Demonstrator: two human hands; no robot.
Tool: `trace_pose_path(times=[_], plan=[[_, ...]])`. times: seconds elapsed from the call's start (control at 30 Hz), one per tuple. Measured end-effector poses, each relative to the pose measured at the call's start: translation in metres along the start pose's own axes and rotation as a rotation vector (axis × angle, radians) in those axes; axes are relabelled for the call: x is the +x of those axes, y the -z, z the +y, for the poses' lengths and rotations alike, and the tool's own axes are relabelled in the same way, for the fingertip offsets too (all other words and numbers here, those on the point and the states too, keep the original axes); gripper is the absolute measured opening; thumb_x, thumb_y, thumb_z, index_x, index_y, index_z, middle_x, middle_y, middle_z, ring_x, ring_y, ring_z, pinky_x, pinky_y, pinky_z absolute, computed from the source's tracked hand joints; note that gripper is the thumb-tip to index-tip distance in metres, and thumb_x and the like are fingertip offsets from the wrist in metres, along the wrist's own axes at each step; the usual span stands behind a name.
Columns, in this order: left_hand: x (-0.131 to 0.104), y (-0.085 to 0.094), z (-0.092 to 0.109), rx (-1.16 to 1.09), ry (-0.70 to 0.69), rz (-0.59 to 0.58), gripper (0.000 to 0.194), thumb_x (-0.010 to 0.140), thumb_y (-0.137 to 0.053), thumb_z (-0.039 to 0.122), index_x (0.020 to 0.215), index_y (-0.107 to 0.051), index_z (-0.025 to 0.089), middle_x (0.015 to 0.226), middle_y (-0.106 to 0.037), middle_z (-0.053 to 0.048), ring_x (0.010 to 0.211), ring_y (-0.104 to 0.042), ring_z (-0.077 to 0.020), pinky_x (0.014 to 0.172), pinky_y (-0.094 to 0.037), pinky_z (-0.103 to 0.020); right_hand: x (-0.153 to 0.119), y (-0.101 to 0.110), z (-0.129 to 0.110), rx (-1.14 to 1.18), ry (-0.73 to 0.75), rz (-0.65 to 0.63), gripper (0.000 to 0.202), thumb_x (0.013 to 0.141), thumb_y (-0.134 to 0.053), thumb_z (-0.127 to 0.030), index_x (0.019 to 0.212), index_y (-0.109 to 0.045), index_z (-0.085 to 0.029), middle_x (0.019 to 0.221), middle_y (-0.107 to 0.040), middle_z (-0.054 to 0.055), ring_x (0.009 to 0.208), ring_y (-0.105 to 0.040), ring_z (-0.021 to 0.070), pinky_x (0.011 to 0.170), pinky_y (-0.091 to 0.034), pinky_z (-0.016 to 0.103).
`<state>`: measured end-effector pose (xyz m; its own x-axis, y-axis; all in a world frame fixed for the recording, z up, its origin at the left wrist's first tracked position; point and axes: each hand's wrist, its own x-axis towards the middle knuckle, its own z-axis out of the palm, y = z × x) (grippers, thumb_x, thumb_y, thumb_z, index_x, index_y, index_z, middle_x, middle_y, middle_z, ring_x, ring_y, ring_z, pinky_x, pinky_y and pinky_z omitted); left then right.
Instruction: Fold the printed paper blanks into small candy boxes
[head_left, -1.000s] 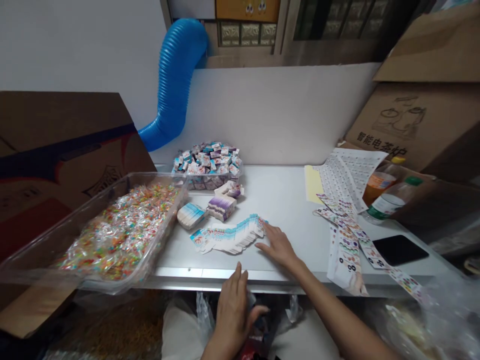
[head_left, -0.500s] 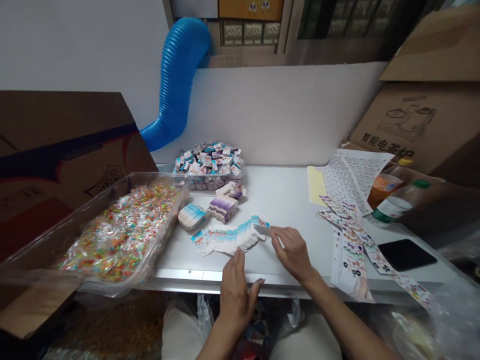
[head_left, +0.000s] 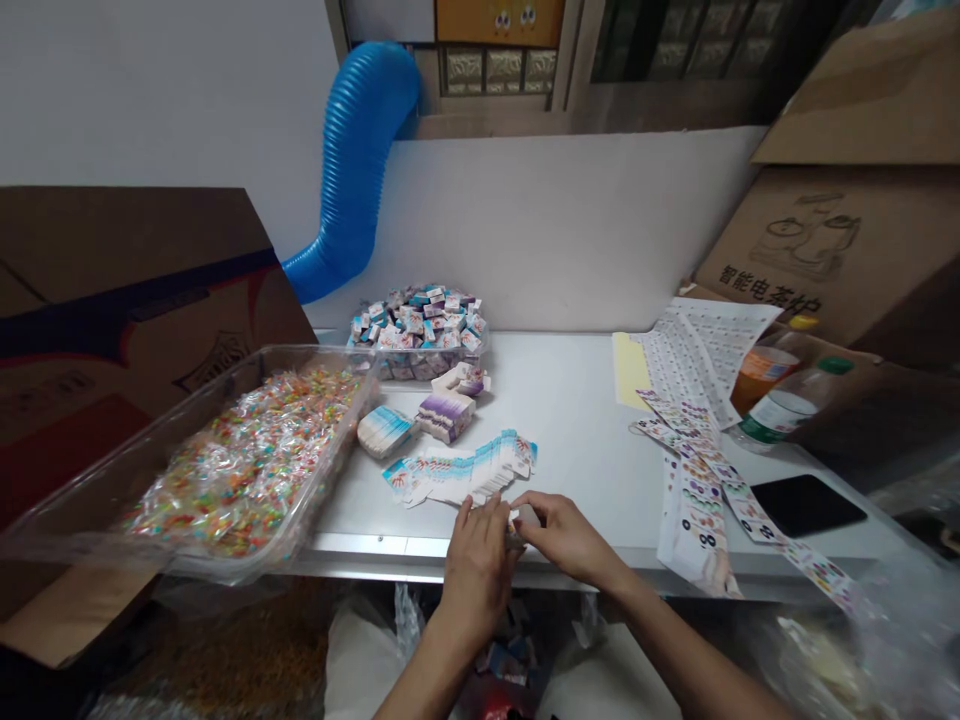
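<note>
Head view: what is held?

By the right hand [head_left: 568,537], a small pale carton [head_left: 529,514] is pinched between thumb and fingers. The left hand's [head_left: 478,555] fingers are pressed together just beside it; whether it is gripped by them cannot be told.

What could go wrong?

The fanned row of flat cartons [head_left: 466,472], just beyond the left fingertips, could be scattered if brushed; the pinched one could be creased by too hard a squeeze.

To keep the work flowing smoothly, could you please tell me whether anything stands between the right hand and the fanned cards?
Nothing visible blocks the right hand from the right end of the cards; the left hand is by their near edge.
</note>
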<state>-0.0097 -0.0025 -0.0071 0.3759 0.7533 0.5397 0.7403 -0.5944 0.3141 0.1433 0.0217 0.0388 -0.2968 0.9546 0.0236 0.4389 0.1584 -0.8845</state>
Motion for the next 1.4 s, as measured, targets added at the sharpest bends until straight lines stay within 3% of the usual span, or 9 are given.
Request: trace_pose_path(times=[0.13, 0.3, 0.53, 0.63, 0.7, 0.83, 0.93, 1.13, 1.4], plan=[[-0.011, -0.008, -0.005, -0.016, -0.032, -0.03, 0.062, 0.074, -0.04, 0.001, 0.134, -0.027, 0.006, 0.13, -0.048, -0.023, 0.124, -0.044, -0.0298, 0.098, -0.04, -0.055, 0.0, 0.001, -0.001, -0.022, 0.023, -0.015, 0.013, 0.077, -0.052, -0.019, 0.078, -0.064, -0.016, 0.065, -0.057, -0.003, 0.061, -0.048, 0.0122, 0.058, -0.036, 0.023], [-0.024, -0.012, -0.003, -0.168, 0.059, 0.063, 0.057, 0.082, -0.039, 0.006, 0.137, -0.025, 0.014, 0.139, -0.039, -0.02, 0.131, -0.035, -0.0263, 0.098, -0.043, -0.049, -0.002, -0.003, 0.002, 0.176, -0.033, -0.011, 0.016, 0.081, -0.055, -0.028, 0.078, -0.063, -0.016, 0.069, -0.058, -0.001, 0.066, -0.049, 0.0136, 0.06, -0.037, 0.024], [-0.017, -0.007, -0.001, -0.369, 0.171, 0.16, 0.042, 0.083, -0.046, 0.013, 0.123, -0.036, 0.018, 0.126, -0.052, -0.016, 0.116, -0.053, -0.0215, 0.091, -0.05, -0.038, -0.021, -0.022, 0.003, 0.826, -0.066, -0.052, 0.022, 0.083, -0.057, -0.03, 0.098, -0.066, -0.018, 0.089, -0.066, 0.005, 0.086, -0.057, 0.0182, 0.085, -0.04, 0.032], [-0.017, -0.007, 0.0, -0.365, 0.149, 0.195, 0.043, 0.082, -0.046, 0.012, 0.124, -0.036, 0.018, 0.125, -0.052, -0.015, 0.115, -0.053, -0.0217, 0.091, -0.05, -0.038, -0.024, -0.036, 0.006, 0.954, -0.137, 0.03, 0.021, 0.078, -0.062, -0.03, 0.095, -0.067, -0.018, 0.089, -0.067, 0.005, 0.085, -0.059, 0.0189, 0.086, -0.041, 0.033], [-0.018, -0.007, 0.001, -0.339, 0.126, 0.189, 0.044, 0.083, -0.044, 0.011, 0.126, -0.036, 0.017, 0.126, -0.051, -0.015, 0.117, -0.052, -0.0224, 0.091, -0.049, -0.039, -0.024, -0.042, 0.007, 0.868, -0.155, 0.119, 0.022, 0.077, -0.063, -0.032, 0.094, -0.068, -0.018, 0.089, -0.068, 0.006, 0.085, -0.06, 0.0206, 0.085, -0.043, 0.034], [-0.02, -0.007, 0.002, -0.321, 0.151, 0.124, 0.046, 0.084, -0.043, 0.011, 0.129, -0.034, 0.017, 0.124, -0.053, -0.015, 0.116, -0.052, -0.0227, 0.092, -0.049, -0.041, -0.027, -0.048, 0.003, 0.378, -0.029, 0.263, 0.032, 0.085, -0.054, -0.039, 0.108, -0.066, -0.02, 0.109, -0.066, 0.009, 0.104, -0.056, 0.0242, 0.097, -0.039, 0.04], [-0.021, -0.006, 0.002, -0.316, 0.169, 0.108, 0.048, 0.084, -0.042, 0.011, 0.131, -0.032, 0.016, 0.122, -0.053, -0.015, 0.113, -0.053, -0.0231, 0.092, -0.049, -0.042, -0.029, -0.049, 0.003, 0.184, 0.027, 0.272, 0.038, 0.09, -0.044, -0.041, 0.116, -0.063, -0.02, 0.119, -0.062, 0.01, 0.113, -0.053, 0.0233, 0.102, -0.037, 0.04], [-0.027, -0.009, -0.002, -0.274, 0.201, 0.08, 0.054, 0.085, -0.041, 0.013, 0.135, -0.022, 0.011, 0.124, -0.05, -0.019, 0.117, -0.051, -0.0242, 0.092, -0.049, -0.042, -0.027, -0.046, 0.006, -0.048, -0.007, 0.261, 0.035, 0.09, -0.044, -0.034, 0.114, -0.064, -0.018, 0.106, -0.068, 0.011, 0.1, -0.062, 0.0247, 0.089, -0.047, 0.041], [-0.033, -0.013, -0.011, -0.192, 0.122, 0.022, 0.058, 0.085, -0.036, 0.01, 0.139, -0.015, 0.009, 0.135, -0.04, -0.025, 0.127, -0.041, -0.0282, 0.095, -0.046, -0.046, -0.035, -0.041, 0.003, -0.724, 0.438, 0.196, 0.043, 0.086, -0.04, -0.012, 0.128, -0.049, -0.009, 0.112, -0.064, 0.015, 0.091, -0.058, 0.0259, 0.082, -0.046, 0.045]])
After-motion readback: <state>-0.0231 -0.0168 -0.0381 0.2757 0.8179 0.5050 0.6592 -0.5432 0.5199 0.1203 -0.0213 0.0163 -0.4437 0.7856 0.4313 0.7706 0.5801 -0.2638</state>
